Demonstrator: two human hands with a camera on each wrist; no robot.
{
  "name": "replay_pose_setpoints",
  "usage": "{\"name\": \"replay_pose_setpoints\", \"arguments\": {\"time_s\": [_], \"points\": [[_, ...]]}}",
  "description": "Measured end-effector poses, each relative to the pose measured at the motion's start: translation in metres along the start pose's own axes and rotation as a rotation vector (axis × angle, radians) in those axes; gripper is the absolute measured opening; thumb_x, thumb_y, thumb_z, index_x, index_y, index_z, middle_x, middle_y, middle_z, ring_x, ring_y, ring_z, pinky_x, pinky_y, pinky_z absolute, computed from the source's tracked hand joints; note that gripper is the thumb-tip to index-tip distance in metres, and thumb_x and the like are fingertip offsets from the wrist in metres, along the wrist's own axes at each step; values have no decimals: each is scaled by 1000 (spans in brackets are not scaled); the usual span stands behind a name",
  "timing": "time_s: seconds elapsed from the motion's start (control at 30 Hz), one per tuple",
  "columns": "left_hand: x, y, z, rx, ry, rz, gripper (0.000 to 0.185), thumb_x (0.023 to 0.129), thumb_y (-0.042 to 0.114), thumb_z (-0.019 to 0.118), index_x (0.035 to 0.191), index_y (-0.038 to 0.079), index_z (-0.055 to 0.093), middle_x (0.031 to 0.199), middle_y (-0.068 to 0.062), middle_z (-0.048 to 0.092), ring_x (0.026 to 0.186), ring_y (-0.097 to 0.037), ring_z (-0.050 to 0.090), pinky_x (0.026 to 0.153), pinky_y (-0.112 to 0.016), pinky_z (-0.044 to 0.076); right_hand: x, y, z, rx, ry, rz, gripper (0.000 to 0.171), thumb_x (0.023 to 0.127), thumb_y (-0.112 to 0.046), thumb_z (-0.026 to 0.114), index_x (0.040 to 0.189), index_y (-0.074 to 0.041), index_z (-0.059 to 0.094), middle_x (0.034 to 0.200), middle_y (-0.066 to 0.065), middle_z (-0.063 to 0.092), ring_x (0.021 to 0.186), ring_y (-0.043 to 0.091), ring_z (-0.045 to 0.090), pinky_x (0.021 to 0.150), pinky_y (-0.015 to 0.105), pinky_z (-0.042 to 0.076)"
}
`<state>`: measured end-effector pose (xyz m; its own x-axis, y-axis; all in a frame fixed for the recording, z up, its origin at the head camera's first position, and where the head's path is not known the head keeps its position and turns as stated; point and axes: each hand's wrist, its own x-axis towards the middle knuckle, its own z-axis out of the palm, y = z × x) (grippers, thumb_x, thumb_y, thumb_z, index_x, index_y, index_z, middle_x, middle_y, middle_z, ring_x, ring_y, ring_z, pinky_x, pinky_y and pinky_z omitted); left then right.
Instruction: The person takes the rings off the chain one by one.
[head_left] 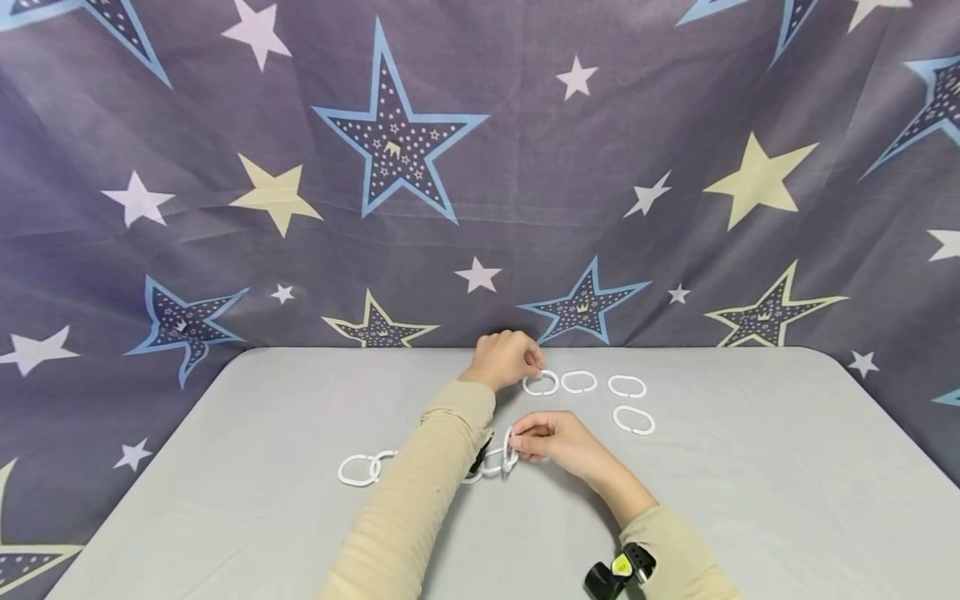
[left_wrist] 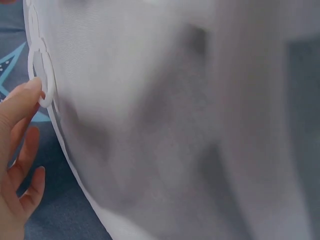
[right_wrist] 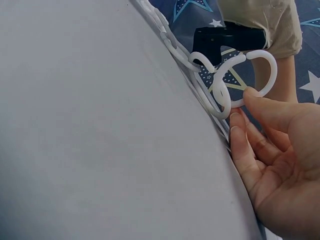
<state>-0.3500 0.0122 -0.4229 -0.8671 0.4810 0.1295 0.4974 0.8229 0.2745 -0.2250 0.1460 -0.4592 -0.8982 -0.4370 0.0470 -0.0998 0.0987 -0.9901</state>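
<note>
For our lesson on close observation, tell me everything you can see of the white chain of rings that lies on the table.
The chain is made of white oval rings, plastic by the look, each with a small split, hooked one through the next. It lies flat along the near part of the grey table, and the left sleeve crosses over its middle. The right hand pinches its end ring, lifted and upright. How many rings it has cannot be counted.
</note>
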Motion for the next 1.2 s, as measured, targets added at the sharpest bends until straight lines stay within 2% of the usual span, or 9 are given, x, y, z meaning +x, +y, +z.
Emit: {"name": "replay_pose_setpoints", "arguments": {"time_s": [0.2, 0.37, 0.8, 1.03, 1.2], "points": [[-2, -3, -3, 10, -6, -5, 11, 80, 35, 83, 90, 32, 78, 80, 21, 70, 78, -2, 63, 74, -32, 49, 1, -1, 2, 4, -3, -4, 22, 90, 2, 66, 104, 19, 62, 81, 9, 70, 66, 7, 60, 61, 20, 49], [-6, -4, -10, -17, -37, -4, 12, 82, 33, 82, 93, 30, 78, 84, 20, 71, 83, -4, 65, 78, -34, 49, 2, -1, 2, 5, -4, -4, 22, 90, 3, 66, 104, 19, 62, 82, 10, 70, 66, 7, 61, 61, 20, 49], [-20, -12, -32, -7, -83, 97, 12, 87, 32, 77, 98, 30, 78, 91, 18, 72, 84, -5, 65, 72, -30, 49, 0, -3, 4, -3, 1, 15, 22, 90, 0, 67, 104, 17, 63, 82, 9, 70, 68, 10, 61, 63, 22, 50], [-32, -20, -40, -44, -119, 80, 13, 88, 34, 75, 100, 30, 78, 89, 19, 71, 78, -1, 61, 71, -30, 47, 0, -2, 3, 0, 3, 14, 23, 90, 0, 67, 104, 17, 62, 83, 12, 71, 68, 10, 62, 64, 22, 51], [-43, -23, -49, -76, -166, 72, 8, 88, 34, 76, 95, 31, 78, 85, 20, 69, 75, -1, 59, 73, -31, 47, 0, 0, 2, -9, 2, 3, 23, 90, 1, 67, 105, 18, 62, 84, 13, 71, 68, 9, 61, 63, 22, 51]]}}
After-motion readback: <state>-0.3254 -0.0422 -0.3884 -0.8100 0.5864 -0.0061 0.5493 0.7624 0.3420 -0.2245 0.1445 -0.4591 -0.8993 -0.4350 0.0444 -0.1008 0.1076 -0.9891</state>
